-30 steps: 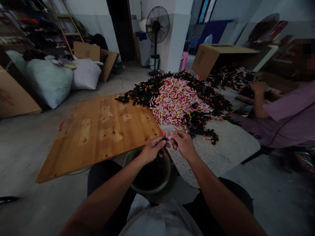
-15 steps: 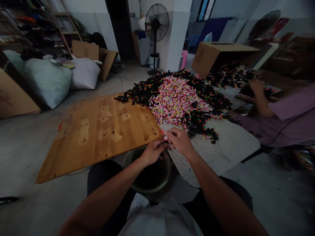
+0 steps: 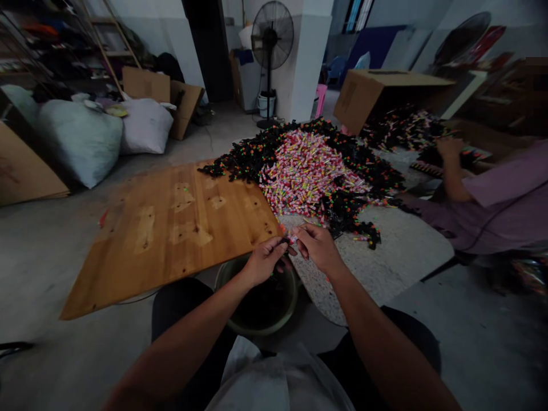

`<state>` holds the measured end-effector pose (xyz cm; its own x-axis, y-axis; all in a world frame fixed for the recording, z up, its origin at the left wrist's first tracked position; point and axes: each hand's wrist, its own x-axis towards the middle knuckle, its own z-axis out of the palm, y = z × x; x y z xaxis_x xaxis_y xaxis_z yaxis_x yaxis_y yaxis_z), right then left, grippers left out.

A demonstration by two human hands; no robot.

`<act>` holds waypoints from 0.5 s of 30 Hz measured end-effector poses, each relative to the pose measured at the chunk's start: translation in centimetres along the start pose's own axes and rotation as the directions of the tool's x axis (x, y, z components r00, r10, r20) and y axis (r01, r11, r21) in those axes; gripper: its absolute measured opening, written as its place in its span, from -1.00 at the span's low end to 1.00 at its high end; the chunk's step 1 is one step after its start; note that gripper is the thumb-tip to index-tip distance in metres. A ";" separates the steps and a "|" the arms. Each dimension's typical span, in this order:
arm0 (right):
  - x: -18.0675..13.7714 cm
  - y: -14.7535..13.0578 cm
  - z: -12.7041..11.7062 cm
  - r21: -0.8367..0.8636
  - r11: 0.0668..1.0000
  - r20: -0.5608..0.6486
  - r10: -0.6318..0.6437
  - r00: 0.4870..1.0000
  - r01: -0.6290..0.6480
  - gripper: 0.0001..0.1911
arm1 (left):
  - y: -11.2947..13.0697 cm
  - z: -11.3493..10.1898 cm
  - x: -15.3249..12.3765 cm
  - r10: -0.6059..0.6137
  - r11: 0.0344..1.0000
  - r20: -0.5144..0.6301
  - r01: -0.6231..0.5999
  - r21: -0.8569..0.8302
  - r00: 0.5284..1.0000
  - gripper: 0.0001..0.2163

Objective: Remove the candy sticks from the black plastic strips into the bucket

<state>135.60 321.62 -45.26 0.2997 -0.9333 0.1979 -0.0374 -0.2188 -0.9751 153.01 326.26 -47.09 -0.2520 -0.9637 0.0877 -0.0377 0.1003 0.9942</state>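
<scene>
My left hand (image 3: 266,261) is closed in a pinch on a small black plastic piece (image 3: 285,241) with an orange bit beside it. Facing it, my right hand (image 3: 317,246) pinches a small pink-and-white tube (image 3: 293,237). The two parts meet between my fingertips; whether they are joined is too small to tell. Just beyond my hands rises a heap of pink, white and yellow tubes (image 3: 302,171). Black plastic pieces (image 3: 252,151) with orange and green tips surround that heap. Below my hands, between my knees, stands a round bucket (image 3: 291,297) with a dark inside.
A wooden board (image 3: 171,222) lies to the left, and a speckled stone tabletop (image 3: 398,251) to the right. At the far right, a co-worker's hand (image 3: 450,149) is near black pieces. A cardboard box (image 3: 359,103) lies on its side behind the heap. A fan (image 3: 270,37) stands farther back.
My right hand has shifted slightly right, and a little more of the black piece shows in my left fingers. The view has tilted slightly. Both hands keep their pinch.
</scene>
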 end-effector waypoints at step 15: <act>0.8 2.4 1.0 -0.060 0.988 0.011 0.140 0.990 -0.139 -0.60 | 0.3 -0.9 0.2 -0.220 0.957 0.050 0.205 0.204 0.974 -0.72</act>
<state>136.73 320.67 -47.57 0.3016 -0.9516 0.0583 -0.1361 -0.1035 -0.9853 153.78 325.85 -46.74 -0.2857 -0.9486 -0.1359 -0.2846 -0.0514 0.9573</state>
